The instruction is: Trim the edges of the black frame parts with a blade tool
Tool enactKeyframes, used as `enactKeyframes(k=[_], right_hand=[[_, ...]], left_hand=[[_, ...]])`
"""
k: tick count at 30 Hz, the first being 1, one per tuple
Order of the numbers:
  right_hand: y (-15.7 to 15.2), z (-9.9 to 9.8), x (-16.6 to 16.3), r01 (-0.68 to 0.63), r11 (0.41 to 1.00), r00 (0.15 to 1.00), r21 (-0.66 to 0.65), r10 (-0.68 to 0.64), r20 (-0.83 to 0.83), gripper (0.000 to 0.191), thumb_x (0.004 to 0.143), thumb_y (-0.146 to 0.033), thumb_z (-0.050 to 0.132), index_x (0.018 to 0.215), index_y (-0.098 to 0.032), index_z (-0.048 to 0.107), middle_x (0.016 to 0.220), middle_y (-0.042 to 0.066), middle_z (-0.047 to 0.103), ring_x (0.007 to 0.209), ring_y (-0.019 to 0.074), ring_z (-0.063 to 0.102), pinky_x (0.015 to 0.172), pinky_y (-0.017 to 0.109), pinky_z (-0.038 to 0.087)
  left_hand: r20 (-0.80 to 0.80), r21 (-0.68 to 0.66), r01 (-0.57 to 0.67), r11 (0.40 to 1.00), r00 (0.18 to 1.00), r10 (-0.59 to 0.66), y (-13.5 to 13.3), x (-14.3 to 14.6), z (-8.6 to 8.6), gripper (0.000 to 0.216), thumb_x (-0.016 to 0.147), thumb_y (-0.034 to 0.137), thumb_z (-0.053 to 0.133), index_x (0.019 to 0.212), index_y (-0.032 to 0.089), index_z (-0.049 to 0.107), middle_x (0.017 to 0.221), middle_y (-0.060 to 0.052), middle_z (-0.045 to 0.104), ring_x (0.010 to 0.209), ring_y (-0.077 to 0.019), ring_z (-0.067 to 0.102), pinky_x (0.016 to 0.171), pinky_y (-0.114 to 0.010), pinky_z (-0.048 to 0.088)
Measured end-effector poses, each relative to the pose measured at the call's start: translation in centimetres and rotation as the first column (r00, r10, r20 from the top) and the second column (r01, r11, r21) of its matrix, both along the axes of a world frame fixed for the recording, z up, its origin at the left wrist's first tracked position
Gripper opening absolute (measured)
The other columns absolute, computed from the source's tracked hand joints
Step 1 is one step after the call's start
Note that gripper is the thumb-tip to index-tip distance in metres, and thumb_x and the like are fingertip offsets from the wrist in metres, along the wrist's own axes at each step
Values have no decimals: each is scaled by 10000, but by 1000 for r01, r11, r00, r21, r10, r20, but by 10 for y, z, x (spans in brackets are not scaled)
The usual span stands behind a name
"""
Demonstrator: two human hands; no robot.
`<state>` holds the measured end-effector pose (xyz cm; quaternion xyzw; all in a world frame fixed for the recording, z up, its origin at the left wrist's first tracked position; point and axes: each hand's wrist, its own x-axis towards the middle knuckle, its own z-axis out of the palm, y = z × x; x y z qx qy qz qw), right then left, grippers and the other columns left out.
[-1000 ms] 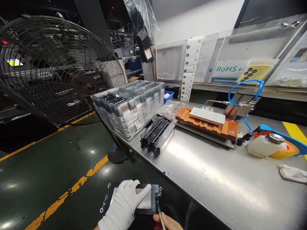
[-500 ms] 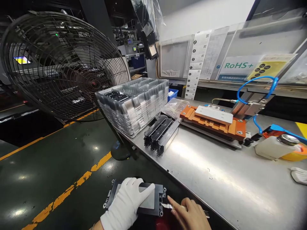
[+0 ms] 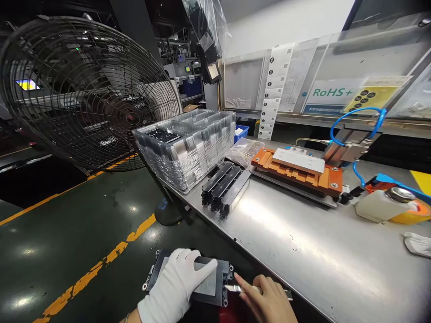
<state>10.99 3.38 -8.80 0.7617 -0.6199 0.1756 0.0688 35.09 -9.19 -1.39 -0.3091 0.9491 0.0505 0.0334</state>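
Observation:
My left hand (image 3: 173, 287), in a white glove, lies over a flat black module with a grey metal plate (image 3: 210, 282) and grips it below the table's front edge. My bare right hand (image 3: 267, 300) pinches a thin metal blade tool (image 3: 235, 289). The blade's tip touches the module's right edge. A red object shows partly beneath my hands.
On the steel table (image 3: 303, 251) stand three black modules on edge (image 3: 224, 184), a stack of clear plastic trays (image 3: 185, 143), an orange fixture with a white block (image 3: 298, 168), a white bottle (image 3: 380, 204) and a cloth (image 3: 417, 242). A large floor fan (image 3: 84, 94) stands at left.
My right hand has come up from the bottom edge and swung the blade from upright to lying sideways against the module's right edge. The view has shifted slightly.

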Motion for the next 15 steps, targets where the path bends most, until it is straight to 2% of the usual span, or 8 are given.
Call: enactKeyframes(k=[4, 6, 10, 12, 13, 15], right_hand=[[-7, 12, 7, -17, 997, 1000, -76, 16, -14, 386, 1004, -391, 349, 1234, -313, 649, 676, 8, 613, 544, 125, 630, 452, 237, 533], [-10, 16, 10, -28, 996, 1000, -88, 27, -17, 394, 1005, -386, 340, 1215, -300, 662, 673, 12, 621, 544, 130, 634, 451, 242, 535], [-14, 17, 8, -47, 996, 997, -74, 51, 56, 387, 997, -399, 361, 1219, -296, 661, 683, 16, 655, 546, 145, 642, 465, 258, 543], [-12, 18, 6, -55, 998, 982, 14, 52, 179, 385, 985, -443, 386, 1248, -324, 642, 702, 13, 682, 564, 153, 655, 478, 254, 543], [-11, 19, 7, -53, 994, 959, 98, 23, 282, 390, 982, -466, 390, 1259, -338, 632, 747, 17, 709, 615, 159, 680, 522, 249, 557], [-6, 21, 13, -86, 932, 835, 352, -125, 536, 403, 983, -499, 370, 1264, -359, 623, 877, 15, 757, 757, 159, 721, 649, 220, 570]], left_hand=[[-8, 43, 53, 998, 999, -53, -2, 9, 3, 905, 580, 10, 537, 1389, 386, 384, 1185, -132, 540, 995, -355, 569, 807, -545, 488], [5, 70, 77, 995, 997, -77, -4, 13, 8, 920, 573, 24, 560, 1396, 389, 368, 1211, -138, 522, 1009, -363, 558, 819, -553, 483], [79, 159, 74, 984, 993, -88, -7, 15, 18, 818, 608, 69, 583, 1342, 391, 423, 1197, -121, 529, 988, -352, 544, 815, -528, 469], [78, 191, 41, 981, 995, -57, -7, 16, 20, 844, 607, 77, 591, 1360, 406, 402, 1222, -118, 515, 1015, -356, 529, 839, -534, 453], [62, 197, 21, 980, 998, -34, -6, 17, 19, 872, 605, 81, 595, 1381, 417, 377, 1244, -119, 502, 1033, -359, 519, 854, -542, 442], [28, 198, -30, 980, 999, 25, -5, 18, 16, 890, 604, 92, 590, 1393, 433, 360, 1246, -110, 499, 1036, -353, 510, 860, -537, 428]])
